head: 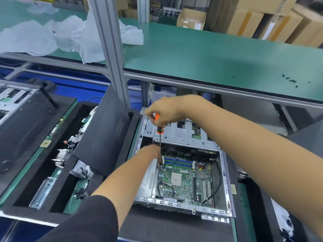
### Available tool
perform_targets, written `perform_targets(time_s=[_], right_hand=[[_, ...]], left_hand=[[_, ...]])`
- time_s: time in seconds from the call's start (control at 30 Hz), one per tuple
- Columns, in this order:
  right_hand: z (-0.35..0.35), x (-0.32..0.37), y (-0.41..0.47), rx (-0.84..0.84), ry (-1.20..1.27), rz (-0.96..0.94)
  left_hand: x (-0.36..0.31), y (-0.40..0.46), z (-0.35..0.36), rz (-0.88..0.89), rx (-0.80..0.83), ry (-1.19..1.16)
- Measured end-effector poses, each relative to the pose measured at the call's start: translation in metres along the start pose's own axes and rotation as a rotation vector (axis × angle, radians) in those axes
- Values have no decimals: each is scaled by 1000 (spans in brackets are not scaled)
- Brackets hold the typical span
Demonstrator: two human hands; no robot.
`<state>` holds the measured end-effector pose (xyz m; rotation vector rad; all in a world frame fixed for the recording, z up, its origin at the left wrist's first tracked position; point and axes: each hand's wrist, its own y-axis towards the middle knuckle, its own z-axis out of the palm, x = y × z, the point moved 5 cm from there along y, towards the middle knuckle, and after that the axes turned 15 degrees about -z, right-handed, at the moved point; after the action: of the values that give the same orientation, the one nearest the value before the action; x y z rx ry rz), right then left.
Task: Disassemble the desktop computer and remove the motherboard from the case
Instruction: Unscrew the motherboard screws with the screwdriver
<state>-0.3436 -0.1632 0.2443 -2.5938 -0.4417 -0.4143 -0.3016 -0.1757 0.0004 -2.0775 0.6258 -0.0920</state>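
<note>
A: Room first? Factory bench, green shelf [201,55] above the case, cardboard boxes [262,20] behind it, crumpled plastic film [43,35] up left of the case.

B: Fine. Left of the case, black foam trays [57,145] with pulled parts. Now the case [225,180]: open steel shell, flat on the bench, stiff, sharp edges probably.

A: Motherboard [181,179] sits inside it, lower half, still mounted. My guess: light, thin, fragile. Lift by bare edges, not the socket or slots.

B: Hands?

A: Right hand [166,114] curled round the orange screwdriver [159,133] handle, above the case's top-left corner, tip at the board's corner. Left hand [152,151] reaches inside beside the shaft; fingers hidden, can't tell the grip.
</note>
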Motion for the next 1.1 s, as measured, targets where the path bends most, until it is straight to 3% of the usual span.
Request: perform_targets(time_s=[0.07,0.23,0.37,0.7,0.77,0.93,1.1], right_hand=[[4,-1,-5,-15,79,-27],[6,-9,-19,-19,-3,-20],[0,-15,-22,-87,-508,85],[10,7,-23,-132,-97,-330],[11,5,-21,-93,-133,-284],[2,-3,-21,-160,-509,-63],[3,-3,-19,-90,-307,-130]], left_hand=[[0,0,-1,3,-15,12],[1,-2,-1,-20,32,38],[5,3,0,-50,47,73],[5,0,1,18,76,38],[5,1,0,22,68,26],[6,1,0,0,62,26],[6,1,1,20,71,-7]])
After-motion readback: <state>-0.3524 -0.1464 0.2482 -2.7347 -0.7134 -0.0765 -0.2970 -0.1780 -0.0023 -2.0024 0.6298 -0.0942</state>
